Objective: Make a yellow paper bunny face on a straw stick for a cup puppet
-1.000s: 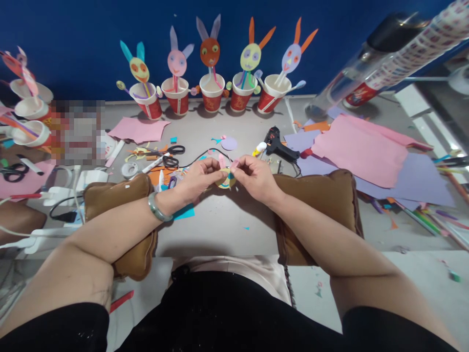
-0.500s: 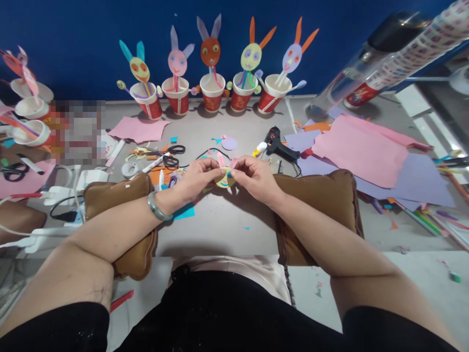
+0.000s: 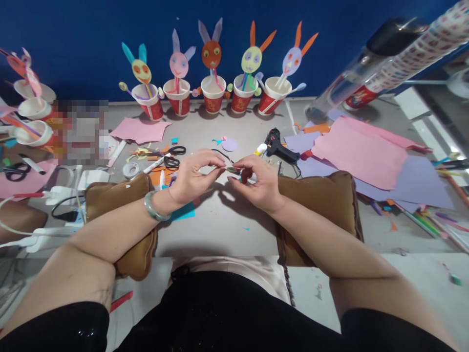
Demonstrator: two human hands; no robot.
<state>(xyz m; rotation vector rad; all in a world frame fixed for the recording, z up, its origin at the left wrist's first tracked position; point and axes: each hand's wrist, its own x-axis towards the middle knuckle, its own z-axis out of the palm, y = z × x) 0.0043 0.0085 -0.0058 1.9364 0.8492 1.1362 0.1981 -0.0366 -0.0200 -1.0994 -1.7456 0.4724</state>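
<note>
Both hands meet over the middle of the table around a small paper rabbit face (image 3: 233,170), now tilted nearly edge-on, so its front hardly shows. My left hand (image 3: 200,176) pinches its left edge between thumb and fingertips. Curled about its right side is my right hand (image 3: 259,185), with the thumb a little lower and apart from the index finger. Beyond the fingers lie a lilac paper oval (image 3: 229,144) and a black glue gun (image 3: 280,145). Black-handled scissors (image 3: 177,150) and a white marker (image 3: 156,163) are left of the hands.
Several red paper cups (image 3: 212,101) with paper rabbits line the blue wall. Brown cushions (image 3: 119,208) lie under both forearms. Pink sheets (image 3: 362,149) and lilac sheets (image 3: 425,178) cover the right side. Power strips and cables (image 3: 60,195) crowd the left; a clear bottle (image 3: 342,73) stands back right.
The yellow face with pink ears has turned from facing up to nearly edge-on. My left hand has rolled and opened its palm side; the right thumb has dropped lower.
</note>
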